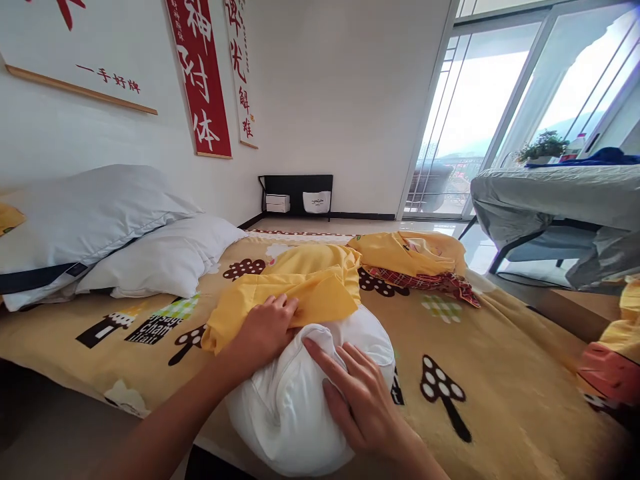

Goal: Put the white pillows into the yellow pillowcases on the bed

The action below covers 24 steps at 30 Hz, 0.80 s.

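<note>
Below red wall banners [200, 73] with Chinese characters, my left hand [265, 330] pinches the yellow pillowcase [300, 283]; my right hand [357, 393] lies flat and open on the white pillow [295, 407].

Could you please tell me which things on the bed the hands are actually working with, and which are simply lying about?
In hand:
- white pillow, with the right hand flat on it
- yellow pillowcase, with the left hand at its edge

Lying about:
- two white pillows by the wall
- crumpled yellow cloth with a red plaid piece
- patterned blanket
</note>
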Available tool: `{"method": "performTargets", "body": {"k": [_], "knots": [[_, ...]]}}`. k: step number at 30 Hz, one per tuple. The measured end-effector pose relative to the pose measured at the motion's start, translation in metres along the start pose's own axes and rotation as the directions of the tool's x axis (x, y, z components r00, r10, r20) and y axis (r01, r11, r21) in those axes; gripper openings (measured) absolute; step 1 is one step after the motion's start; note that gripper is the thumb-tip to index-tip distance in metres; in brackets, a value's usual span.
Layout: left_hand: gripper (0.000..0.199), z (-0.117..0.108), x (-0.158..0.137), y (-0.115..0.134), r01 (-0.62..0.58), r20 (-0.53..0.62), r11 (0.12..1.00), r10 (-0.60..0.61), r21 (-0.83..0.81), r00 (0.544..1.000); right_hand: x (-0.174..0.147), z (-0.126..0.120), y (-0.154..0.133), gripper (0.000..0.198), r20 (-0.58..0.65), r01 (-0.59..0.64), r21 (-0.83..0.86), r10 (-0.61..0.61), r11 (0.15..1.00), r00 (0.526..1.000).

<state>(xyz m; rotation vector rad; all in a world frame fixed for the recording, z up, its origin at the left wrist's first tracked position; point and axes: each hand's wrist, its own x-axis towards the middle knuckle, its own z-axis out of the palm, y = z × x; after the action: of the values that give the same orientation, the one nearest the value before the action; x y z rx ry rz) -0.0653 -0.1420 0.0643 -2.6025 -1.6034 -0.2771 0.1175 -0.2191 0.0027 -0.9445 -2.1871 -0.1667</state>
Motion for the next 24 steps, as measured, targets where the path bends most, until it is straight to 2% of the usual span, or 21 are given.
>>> {"method": "performTargets", "body": {"k": [4, 7, 11, 14, 20, 24], "knots": [[0.016, -0.003, -0.001, -0.006, -0.029, -0.073, 0.998, 0.033, 0.055, 0.997, 0.013, 0.001, -0.006, 0.051, 0.024, -0.002, 0.044, 0.001, 0.999, 1.0], [0.016, -0.008, -0.005, -0.009, -0.035, -0.11, 0.995, 0.045, 0.096, 0.993, 0.029, 0.0, -0.01, 0.045, 0.124, -0.044, 0.127, 0.028, 0.991, 0.992], [0.014, -0.006, -0.011, -0.024, -0.008, -0.201, 0.964, 0.063, 0.264, 0.977, 0.054, -0.003, -0.012, 0.041, 0.26, -0.12, 0.173, 0.073, 0.977, 0.963], [0.012, -0.006, -0.015, -0.036, 0.019, -0.24, 0.934, 0.072, 0.357, 0.968, 0.068, 0.0, -0.013, 0.041, 0.327, -0.157, 0.109, 0.113, 0.982, 0.938], [0.012, -0.022, -0.023, -0.042, -0.006, -0.193, 0.891, 0.105, 0.453, 0.976, 0.091, 0.011, -0.017, 0.039, 0.375, -0.21, -0.087, 0.227, 0.974, 0.899], [0.005, -0.032, -0.028, -0.046, 0.023, -0.205, 0.897, 0.076, 0.441, 0.976, 0.103, 0.013, -0.027, 0.034, 0.388, -0.18, -0.11, 0.209, 0.977, 0.898]]}}
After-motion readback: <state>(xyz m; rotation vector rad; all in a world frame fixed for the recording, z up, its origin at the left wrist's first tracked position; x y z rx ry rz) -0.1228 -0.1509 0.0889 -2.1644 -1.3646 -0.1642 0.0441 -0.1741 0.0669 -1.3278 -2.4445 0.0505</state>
